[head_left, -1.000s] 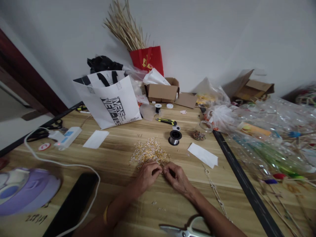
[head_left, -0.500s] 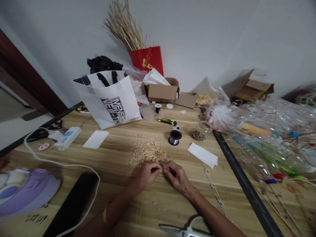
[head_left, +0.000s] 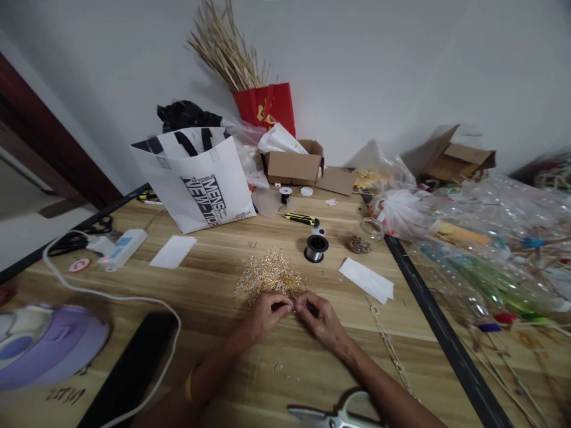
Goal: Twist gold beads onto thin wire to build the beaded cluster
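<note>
A tangled bunch of gold wire with clear, glittering beads [head_left: 270, 273] lies on the wooden table straight ahead of me. At its near right edge, my left hand [head_left: 270, 315] is closed in a pinch, thumb against forefinger. My right hand [head_left: 319, 318] pinches the same spot from the other side, and the two sets of fingertips almost meet. Gold wire shows at the fingertips, but the exact strand between them is too small to make out. Scissors [head_left: 339, 413] lie near my right forearm. Tiny clear bits [head_left: 277, 366] rest between my forearms.
Beyond the bunch stand a wire spool [head_left: 316, 248], a yellow cutter knife [head_left: 300, 219] and a glass jar of beads [head_left: 359, 244]. White paper [head_left: 366, 280] and a knotted cord [head_left: 389, 345] lie rightward. A white bag [head_left: 200, 184] and power strip [head_left: 122, 248] are leftward.
</note>
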`<state>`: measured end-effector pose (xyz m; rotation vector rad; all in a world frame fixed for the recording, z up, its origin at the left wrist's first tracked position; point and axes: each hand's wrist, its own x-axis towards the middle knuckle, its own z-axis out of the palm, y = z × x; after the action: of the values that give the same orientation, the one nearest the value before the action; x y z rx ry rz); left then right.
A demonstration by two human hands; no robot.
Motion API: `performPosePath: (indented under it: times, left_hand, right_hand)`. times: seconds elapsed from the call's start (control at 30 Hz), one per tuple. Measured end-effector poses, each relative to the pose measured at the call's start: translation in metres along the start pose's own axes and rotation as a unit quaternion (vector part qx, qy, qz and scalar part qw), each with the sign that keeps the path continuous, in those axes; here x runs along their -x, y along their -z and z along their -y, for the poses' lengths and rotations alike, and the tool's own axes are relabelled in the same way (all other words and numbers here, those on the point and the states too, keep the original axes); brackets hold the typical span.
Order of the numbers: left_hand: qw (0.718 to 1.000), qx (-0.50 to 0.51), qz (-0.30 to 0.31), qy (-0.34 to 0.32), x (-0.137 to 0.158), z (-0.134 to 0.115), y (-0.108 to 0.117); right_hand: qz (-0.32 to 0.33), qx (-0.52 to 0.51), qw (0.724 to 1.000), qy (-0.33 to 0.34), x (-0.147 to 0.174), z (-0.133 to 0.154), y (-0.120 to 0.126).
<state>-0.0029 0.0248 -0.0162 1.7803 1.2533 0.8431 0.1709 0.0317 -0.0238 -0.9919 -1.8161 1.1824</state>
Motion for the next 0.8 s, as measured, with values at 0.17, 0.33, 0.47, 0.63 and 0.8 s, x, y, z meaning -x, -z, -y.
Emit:
performPosePath:
  times: [0.17, 0.33, 0.47, 0.63, 0.8]
  left_hand:
    - [1.0, 0.011, 0.003, 0.015, 0.001, -0.007, 0.002]
    - [0.999, 0.012, 0.004, 0.031, 0.001, -0.011, 0.004]
    - [0.999, 0.017, 0.007, 0.031, 0.001, -0.008, 0.003]
    - [0.999, 0.025, 0.001, 0.032, 0.002, -0.009, 0.003]
    - [0.999, 0.022, -0.003, 0.029, 0.0, -0.004, 0.002]
  right_hand:
    - [0.005, -0.03, 0.999, -0.029, -0.001, -0.004, 0.001]
    - [0.007, -0.042, 0.998, -0.038, -0.001, -0.005, 0.0]
    - [0.008, -0.051, 0.998, -0.043, -0.001, -0.004, 0.0]
    - [0.012, -0.048, 0.998, -0.039, -0.001, -0.004, 0.0]
    - [0.018, -0.049, 0.998, -0.041, -0.001, -0.003, 0.001]
